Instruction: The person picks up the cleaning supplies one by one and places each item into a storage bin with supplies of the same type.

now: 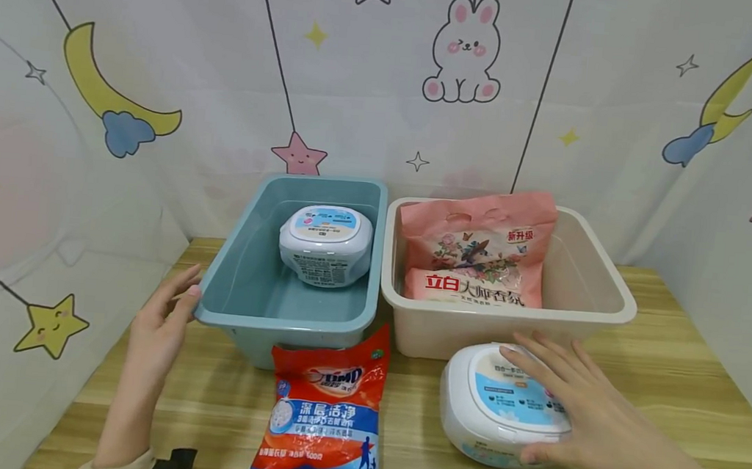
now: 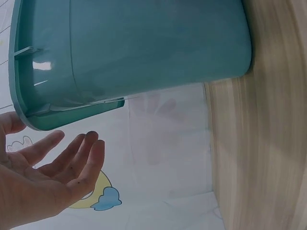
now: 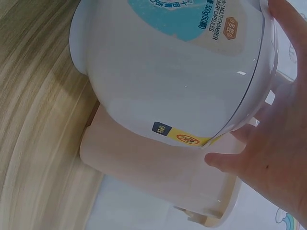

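Note:
A white laundry capsule tub [image 1: 508,407] with a blue label stands in front of the cream bin. My right hand [image 1: 574,412] spans its lid with spread, mostly straight fingers. The thumb is at the near side; in the right wrist view one fingertip [image 3: 216,160] extends past the lid's far edge. My left hand [image 1: 164,313] is at the left front corner of the teal bin [image 1: 283,323], thumb at the rim, other fingers [image 2: 91,158] loosely bent below it. A second capsule tub [image 1: 325,245] sits inside the teal bin.
A red and blue detergent bag [image 1: 321,422] lies on the wooden table [image 1: 671,361] before the teal bin. The cream bin [image 1: 598,311] holds a pink detergent bag [image 1: 474,249] and stands beside the teal one. A patterned curtain [image 1: 374,87] hangs behind and at both sides.

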`<state>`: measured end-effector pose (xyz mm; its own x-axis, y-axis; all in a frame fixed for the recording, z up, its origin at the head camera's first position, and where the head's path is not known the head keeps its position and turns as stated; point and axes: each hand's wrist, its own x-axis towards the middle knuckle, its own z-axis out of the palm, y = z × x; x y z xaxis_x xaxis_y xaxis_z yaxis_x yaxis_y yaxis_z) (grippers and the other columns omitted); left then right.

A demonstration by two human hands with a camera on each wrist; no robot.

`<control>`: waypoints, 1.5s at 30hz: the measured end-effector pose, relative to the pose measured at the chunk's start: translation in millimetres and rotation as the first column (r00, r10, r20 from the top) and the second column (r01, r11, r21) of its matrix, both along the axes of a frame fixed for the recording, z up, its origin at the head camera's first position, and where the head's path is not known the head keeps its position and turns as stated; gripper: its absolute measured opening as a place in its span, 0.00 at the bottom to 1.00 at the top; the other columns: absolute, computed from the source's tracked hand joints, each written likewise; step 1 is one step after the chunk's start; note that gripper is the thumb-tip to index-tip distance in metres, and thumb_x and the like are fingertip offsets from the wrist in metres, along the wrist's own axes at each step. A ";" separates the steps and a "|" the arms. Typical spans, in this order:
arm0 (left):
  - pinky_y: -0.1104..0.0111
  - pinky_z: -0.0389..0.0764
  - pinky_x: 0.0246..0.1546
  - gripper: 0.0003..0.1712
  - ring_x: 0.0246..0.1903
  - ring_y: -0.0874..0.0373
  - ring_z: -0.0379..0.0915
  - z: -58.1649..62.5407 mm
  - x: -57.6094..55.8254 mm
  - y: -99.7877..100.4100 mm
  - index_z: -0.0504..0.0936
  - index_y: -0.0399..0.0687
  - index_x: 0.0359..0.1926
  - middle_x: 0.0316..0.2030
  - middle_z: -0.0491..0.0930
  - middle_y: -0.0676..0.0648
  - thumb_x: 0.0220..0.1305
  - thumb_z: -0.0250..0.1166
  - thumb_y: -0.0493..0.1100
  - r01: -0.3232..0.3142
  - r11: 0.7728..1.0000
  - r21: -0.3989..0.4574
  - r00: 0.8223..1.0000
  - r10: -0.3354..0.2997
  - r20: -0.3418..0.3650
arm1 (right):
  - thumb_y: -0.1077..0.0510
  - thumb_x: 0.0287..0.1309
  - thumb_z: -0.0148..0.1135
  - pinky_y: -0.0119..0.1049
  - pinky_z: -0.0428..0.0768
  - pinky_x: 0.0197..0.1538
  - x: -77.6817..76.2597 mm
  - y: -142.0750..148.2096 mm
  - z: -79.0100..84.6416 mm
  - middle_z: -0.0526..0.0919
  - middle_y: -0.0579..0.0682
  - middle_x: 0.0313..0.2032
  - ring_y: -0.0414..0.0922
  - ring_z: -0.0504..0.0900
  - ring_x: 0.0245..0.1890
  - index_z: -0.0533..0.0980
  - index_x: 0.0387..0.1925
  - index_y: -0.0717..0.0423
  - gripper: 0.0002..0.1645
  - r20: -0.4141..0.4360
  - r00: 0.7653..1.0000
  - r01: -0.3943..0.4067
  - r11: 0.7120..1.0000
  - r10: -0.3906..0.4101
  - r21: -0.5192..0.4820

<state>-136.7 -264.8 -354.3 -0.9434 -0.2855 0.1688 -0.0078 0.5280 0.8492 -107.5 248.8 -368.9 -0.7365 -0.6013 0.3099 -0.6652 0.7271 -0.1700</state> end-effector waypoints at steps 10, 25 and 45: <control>0.82 0.73 0.42 0.30 0.49 0.81 0.65 -0.3 -1.8 -7.1 0.61 0.58 0.72 0.68 0.64 0.48 0.73 0.46 0.58 0.067 0.996 0.065 0.997 -0.070 0.038 | 0.25 0.28 0.72 0.25 0.26 0.72 1.1 -3.0 1.5 0.56 0.47 0.73 0.51 0.53 0.71 0.56 0.73 0.38 0.68 0.069 0.997 0.014 1.000 -0.015 0.013; 0.79 0.71 0.43 0.30 0.51 0.73 0.67 -2.3 -3.1 -12.9 0.65 0.54 0.70 0.61 0.67 0.61 0.71 0.52 0.56 0.128 0.932 0.339 0.991 -0.137 0.001 | 0.19 0.29 0.66 0.15 0.25 0.67 -2.4 -8.9 11.0 0.57 0.48 0.72 0.55 0.56 0.70 0.54 0.73 0.33 0.66 0.126 0.991 0.028 0.997 -0.038 0.076; 0.73 0.74 0.43 0.26 0.43 0.67 0.72 5.6 -10.0 -15.7 0.70 0.52 0.67 0.51 0.74 0.61 0.70 0.56 0.50 0.188 0.755 0.628 0.976 -0.215 -0.034 | 0.19 0.27 0.68 0.58 0.68 0.59 -4.4 -15.3 21.0 0.61 0.47 0.70 0.52 0.62 0.67 0.53 0.72 0.26 0.67 0.193 0.978 0.050 0.991 -0.075 0.127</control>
